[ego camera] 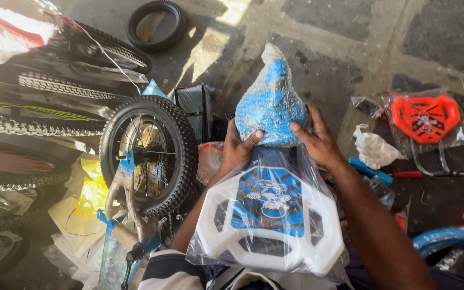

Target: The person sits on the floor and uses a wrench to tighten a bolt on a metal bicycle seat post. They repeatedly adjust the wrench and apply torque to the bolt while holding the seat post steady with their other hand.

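Both hands (275,142) grip wrapped blue saddle (270,104)

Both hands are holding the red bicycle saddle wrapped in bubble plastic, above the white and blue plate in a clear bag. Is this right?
Not quite: the saddle is blue, not red, as the head view shows. The left hand and right hand do hold it, wrapped in bubble plastic, above the white and blue plate in its clear bag.

Left hand (238,147), right hand (317,140) grip plastic-wrapped blue saddle (271,104) above white-blue plate (270,220)
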